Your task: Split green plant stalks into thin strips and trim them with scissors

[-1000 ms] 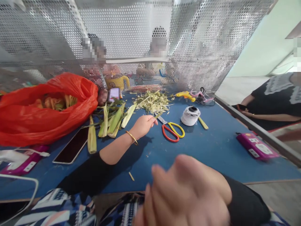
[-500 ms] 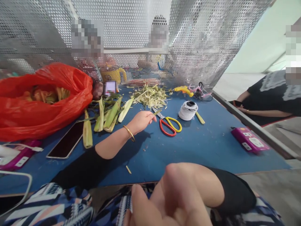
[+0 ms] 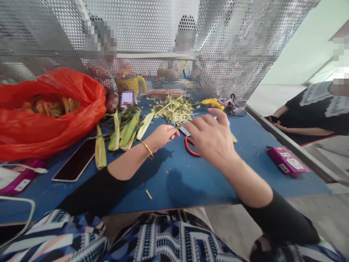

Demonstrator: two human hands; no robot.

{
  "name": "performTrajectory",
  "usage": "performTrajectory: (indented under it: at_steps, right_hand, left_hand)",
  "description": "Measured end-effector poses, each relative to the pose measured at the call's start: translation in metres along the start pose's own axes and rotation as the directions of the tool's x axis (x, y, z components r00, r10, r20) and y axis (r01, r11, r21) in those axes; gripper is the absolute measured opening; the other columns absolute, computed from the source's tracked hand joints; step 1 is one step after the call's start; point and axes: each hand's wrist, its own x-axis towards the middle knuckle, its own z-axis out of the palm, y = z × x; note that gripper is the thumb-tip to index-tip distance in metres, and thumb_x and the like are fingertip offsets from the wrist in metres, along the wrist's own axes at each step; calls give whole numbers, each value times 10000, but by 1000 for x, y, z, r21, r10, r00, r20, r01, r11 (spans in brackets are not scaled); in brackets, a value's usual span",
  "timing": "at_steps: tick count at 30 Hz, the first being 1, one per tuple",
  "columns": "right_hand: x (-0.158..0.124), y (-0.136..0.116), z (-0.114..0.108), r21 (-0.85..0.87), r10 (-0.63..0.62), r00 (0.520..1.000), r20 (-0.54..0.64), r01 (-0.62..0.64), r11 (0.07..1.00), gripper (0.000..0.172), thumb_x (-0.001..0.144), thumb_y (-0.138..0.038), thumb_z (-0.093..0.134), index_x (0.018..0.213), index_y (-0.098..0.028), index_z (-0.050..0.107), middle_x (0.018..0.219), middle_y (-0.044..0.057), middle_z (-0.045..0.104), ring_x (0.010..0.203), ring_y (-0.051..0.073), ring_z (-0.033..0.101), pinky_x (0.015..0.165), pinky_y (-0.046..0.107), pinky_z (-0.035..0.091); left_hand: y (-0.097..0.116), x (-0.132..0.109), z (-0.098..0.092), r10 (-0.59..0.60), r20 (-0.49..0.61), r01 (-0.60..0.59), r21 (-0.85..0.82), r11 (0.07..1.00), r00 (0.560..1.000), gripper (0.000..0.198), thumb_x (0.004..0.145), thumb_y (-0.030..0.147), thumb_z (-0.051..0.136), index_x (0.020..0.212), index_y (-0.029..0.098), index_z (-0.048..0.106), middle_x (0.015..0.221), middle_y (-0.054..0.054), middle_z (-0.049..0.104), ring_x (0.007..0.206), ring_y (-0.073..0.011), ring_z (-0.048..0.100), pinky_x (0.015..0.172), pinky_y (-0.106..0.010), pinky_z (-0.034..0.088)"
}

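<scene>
Pinching a thin green strip (image 3: 180, 126) in the left hand (image 3: 163, 137), right hand (image 3: 212, 137) just beside its free end
Strip's long axis slants away and rightward from the pinch — toward the right hand, loosely bent, partly hiding the scissors (image 3: 187, 146) — whether that hand grips anything, I cannot tell

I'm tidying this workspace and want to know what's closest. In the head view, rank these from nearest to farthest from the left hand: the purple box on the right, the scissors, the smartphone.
1. Scissors: just right of the left hand, partly hidden by the right hand.
2. Smartphone: to its left.
3. Purple box: far to its right.
</scene>
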Motion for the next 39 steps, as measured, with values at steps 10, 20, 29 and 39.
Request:
performTrajectory:
  at_steps: [10,20,29,39]
  right_hand:
    - [-17,53,68,-165,6,745,667,140,976,245,848,-71,476,770,-131,700,840,133,690,809,227,563,700,348,295]
    - [17,36,76,-32,377,831,409,-400,916,261,918,-104,383,1006,-154,623,969,105,701,776,188,618,579,277,306]
    - [-8,-20,77,183,-143,960,240,99,978,257,959,-121,378,884,-131,624,777,83,652,716,189,549,659,304,339]
    - [-33,-34,63,280,-407,908,102,366,887,353,977,-123,305,786,-155,599,711,60,608,698,178,528,710,312,366]
  left_hand:
    - [2,1,-1,-120,67,131,-192,973,991,278,883,72,420,651,123,565,520,53,411,365,-19,279,380,-162,146]
    - [3,6,-13,-214,-21,199,-288,937,977,252,866,62,463,648,121,575,501,46,436,358,-37,352,341,-166,194]
    - [-5,12,-16,-291,-34,257,-373,892,956,274,891,88,459,640,126,562,584,-21,604,479,-81,559,358,-166,256]
    - [-13,11,-9,-421,326,532,-556,639,846,287,931,124,433,676,116,564,593,-38,596,513,-99,590,353,-149,300]
